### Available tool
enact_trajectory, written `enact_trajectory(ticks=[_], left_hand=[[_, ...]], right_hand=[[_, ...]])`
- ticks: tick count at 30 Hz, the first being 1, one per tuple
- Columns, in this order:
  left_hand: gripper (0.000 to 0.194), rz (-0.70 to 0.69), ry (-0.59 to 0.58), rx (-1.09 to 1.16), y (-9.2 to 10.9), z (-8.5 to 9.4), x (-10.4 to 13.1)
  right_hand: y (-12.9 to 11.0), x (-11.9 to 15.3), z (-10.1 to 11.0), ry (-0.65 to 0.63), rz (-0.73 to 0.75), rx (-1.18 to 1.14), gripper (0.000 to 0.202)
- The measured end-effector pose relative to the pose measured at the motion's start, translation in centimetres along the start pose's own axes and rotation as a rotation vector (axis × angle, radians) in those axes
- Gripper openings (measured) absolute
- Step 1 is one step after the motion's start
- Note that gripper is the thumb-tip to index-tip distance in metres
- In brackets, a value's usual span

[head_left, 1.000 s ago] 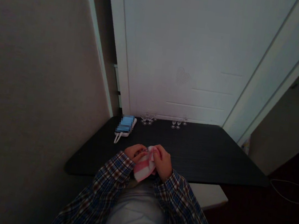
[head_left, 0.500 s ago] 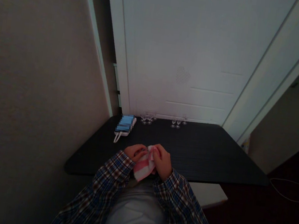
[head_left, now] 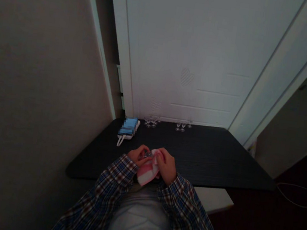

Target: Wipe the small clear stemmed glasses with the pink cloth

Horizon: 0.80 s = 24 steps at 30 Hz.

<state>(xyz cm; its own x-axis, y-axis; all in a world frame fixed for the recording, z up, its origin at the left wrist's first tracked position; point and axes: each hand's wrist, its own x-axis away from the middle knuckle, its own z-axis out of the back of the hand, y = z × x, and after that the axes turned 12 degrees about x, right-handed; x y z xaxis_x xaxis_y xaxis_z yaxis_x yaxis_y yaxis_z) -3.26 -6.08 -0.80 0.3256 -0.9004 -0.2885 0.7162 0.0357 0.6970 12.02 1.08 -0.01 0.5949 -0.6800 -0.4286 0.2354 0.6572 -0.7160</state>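
Cloth (head_left: pixel 145 173) in pink and white stripes sits bunched at the lower centre of the head view, between the two hands and just over the table's near edge. I see the right hand (head_left: pixel 168 166) gripping its upper part, fingers curled in. The left hand (head_left: pixel 137 154) is closed around a small clear object (head_left: pixel 148 154) that touches the cloth; the fingers hide too much for me to make out its shape. Beyond them, across the middle of the frame, I have the black table (head_left: pixel 210 156). Along its far edge stand small stemmed glasses: a left cluster (head_left: pixel 151 123) and a right group of three (head_left: pixel 180 127). Left of centre lies a phone (head_left: pixel 128 127), its screen pixelated, near a looped white cable (head_left: pixel 120 140).
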Motion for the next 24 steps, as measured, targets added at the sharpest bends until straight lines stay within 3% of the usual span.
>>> enact_trajectory(ticks=[10, 15, 20, 24], left_hand=[[0.029, -0.03, 0.029, 0.036, 1.7, 0.4, -0.3], [0.03, -0.095, 0.087, 0.121, 3.8, 0.8, -2.9], [0.033, -0.106, 0.115, 0.518, 8.1, 0.3, -7.6], [0.041, -0.019, -0.02, 0.955, 11.3, 0.5, -11.7]], right_hand=[[-0.9, -0.6, 0.3, 0.064, 0.027, -0.013, 0.024], [-2.4, -3.2, 3.3, 0.077, 0.104, 0.123, 0.024], [-3.5, -7.6, 8.1, 0.163, 0.293, 0.156, 0.025], [-4.4, -12.2, 10.7, 0.246, 0.333, 0.16, 0.025]])
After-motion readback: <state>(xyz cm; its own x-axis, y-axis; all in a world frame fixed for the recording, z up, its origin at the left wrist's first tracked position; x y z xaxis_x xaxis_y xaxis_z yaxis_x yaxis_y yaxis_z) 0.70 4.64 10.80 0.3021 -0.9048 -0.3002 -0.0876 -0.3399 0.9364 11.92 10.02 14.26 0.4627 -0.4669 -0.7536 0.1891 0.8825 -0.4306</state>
